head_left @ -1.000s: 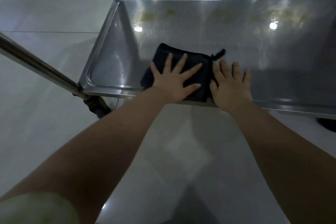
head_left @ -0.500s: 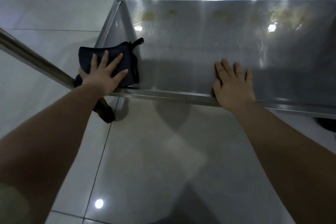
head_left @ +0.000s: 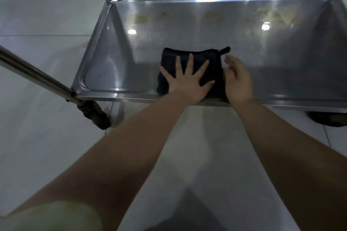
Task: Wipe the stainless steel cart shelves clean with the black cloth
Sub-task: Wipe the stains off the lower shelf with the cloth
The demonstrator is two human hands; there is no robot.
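A folded black cloth [head_left: 189, 53] lies on the stainless steel cart shelf [head_left: 116, 65], near the middle of its front edge. My left hand [head_left: 187, 78] presses flat on the cloth with fingers spread. My right hand [head_left: 237, 78] is just right of the cloth, turned on its edge, fingers relaxed and lightly bent, holding nothing; its thumb side is next to the cloth's right border. A small loop tab [head_left: 225, 49] sticks out of the cloth's far right corner. Yellowish stains [head_left: 142, 18] mark the far strip of the shelf.
A steel cart post [head_left: 35, 73] slants in from the left to the shelf's front left corner, with a dark caster [head_left: 95, 116] below it. Another caster [head_left: 328, 118] shows under the right side. Pale floor tiles lie around and beneath the cart.
My left hand has slid the cloth from the shelf's left end back right to the middle front. My right hand has lifted from lying flat and turned on its edge beside the cloth.
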